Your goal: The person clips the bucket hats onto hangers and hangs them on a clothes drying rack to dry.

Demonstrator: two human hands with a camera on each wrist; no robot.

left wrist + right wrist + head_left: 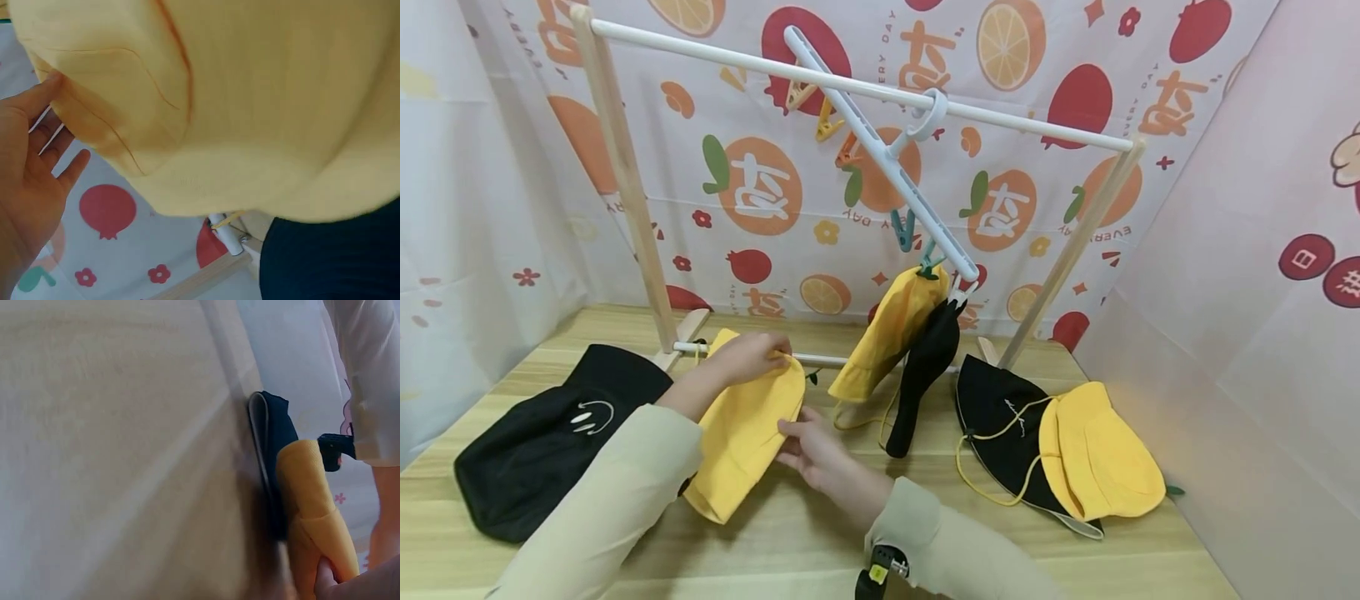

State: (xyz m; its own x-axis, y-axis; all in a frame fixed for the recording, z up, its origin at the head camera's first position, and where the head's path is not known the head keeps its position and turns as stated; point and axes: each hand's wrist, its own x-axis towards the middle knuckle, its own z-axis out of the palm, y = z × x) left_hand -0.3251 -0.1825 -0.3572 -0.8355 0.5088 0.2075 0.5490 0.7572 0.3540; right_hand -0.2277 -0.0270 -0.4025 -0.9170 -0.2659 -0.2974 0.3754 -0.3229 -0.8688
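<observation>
A folded yellow bucket hat (pixel 741 442) is held between both hands above the wooden table. My left hand (pixel 748 358) grips its upper part; in the left wrist view the fingertips are at the hat's edge and the other fingers are spread. From the right, my right hand (pixel 816 450) pinches the hat's side, with the thumb on the yellow cloth (pixel 319 534). Beside them, a second yellow hat (pixel 891 333) and a black hat (pixel 928 367) hang by clips from a pale blue hanger (pixel 887 162).
The hanger hooks over the white rod (pixel 700 52) of a wooden rack (pixel 625 175). Several coloured clips (pixel 902 229) dangle from it. A black hat with a smile print (pixel 557 442) lies left. At right, a yellow hat (pixel 1101 454) overlaps a black one (pixel 996 408).
</observation>
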